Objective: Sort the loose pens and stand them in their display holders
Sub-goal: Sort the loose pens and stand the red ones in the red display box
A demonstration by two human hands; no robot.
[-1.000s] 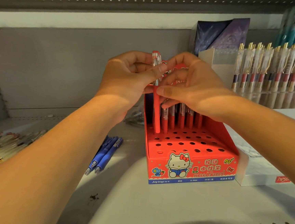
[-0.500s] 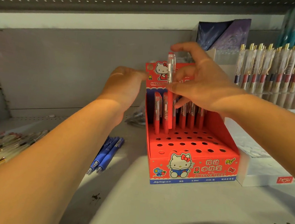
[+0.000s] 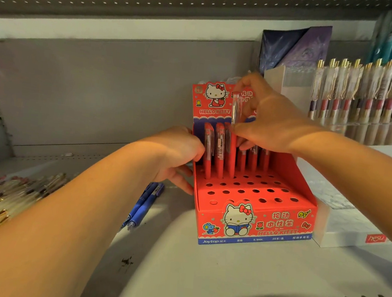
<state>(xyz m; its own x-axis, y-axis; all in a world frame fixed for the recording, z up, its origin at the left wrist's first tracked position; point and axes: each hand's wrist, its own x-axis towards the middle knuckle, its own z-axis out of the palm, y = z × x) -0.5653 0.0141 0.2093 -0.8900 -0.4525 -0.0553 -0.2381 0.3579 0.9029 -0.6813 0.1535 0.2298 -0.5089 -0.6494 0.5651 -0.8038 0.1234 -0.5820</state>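
- Gold-clipped loose pens lie in a heap at the far left edge of the shelf.
- Blue pens lie flat on the shelf just left of the holder, partly hidden by the left forearm.
- Left hand sits against the outer left wall of the red display holder. Its fingers are bent and touch that wall, but I cannot tell whether they grip it.
- Two red pens stand upright in the holder's back row, just beside the left hand's knuckles.
- A third red pen stands upright next to them. It rises above its neighbours, with its lower end at a back-row hole.
- Right hand pinches this pen. The thumb presses the barrel at mid-height and the forefinger curls over the clear top end.
- More red pens stand in the back row under the right palm.
- White box sits just right of the holder.
- A clear rack behind it holds upright gold-clipped pens.
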